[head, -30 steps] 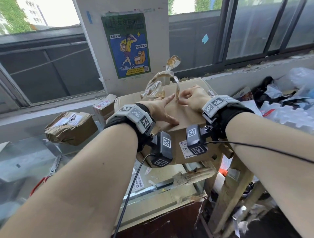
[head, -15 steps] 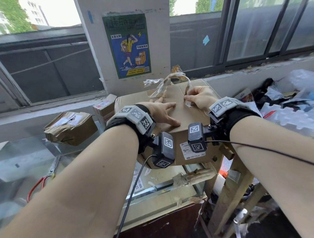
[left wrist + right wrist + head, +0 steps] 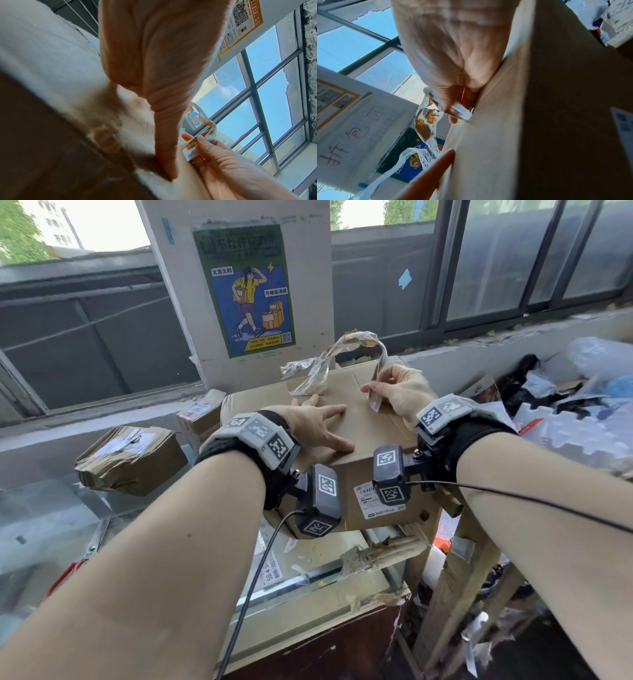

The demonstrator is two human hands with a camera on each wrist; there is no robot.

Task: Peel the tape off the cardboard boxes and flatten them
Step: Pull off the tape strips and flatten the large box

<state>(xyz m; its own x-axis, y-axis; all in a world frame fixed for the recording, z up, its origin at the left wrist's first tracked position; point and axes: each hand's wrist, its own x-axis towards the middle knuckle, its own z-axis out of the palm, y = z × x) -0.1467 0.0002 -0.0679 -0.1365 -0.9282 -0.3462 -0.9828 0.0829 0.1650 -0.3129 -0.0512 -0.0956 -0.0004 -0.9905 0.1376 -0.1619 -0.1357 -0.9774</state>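
Box: cardboard box (image 3: 363, 419) sits at the right end of the glass-topped table (image 3: 51, 518), its near right corner past the table's edge over a wooden frame (image 3: 455, 559); white shipping label (image 3: 375, 501) on its near side.
Tape: clear tape strip (image 3: 346, 344) — crumpled, flecked with brown cardboard fibre — arcs up off the box top; one end lies on the top near the far edge, the other is in the right hand.
Right hand: right hand (image 3: 400, 392) rests on the box top, grip clamped — thumb and forefinger pinch the tape end; something red shows inside the fist in the right wrist view, cannot tell what.
Left hand: left hand (image 3: 315, 426) lies flat on the box top, fingers spread and straight, pressing down; grip apart, holding nothing.
Other boxes: crushed box (image 3: 130, 460) near the table's far left edge; small box (image 3: 202, 416) at the far edge, just left of the main box.
Surroundings: poster (image 3: 246, 289) on the pillar behind; plastic packaging heap (image 3: 565, 412) off the right end.
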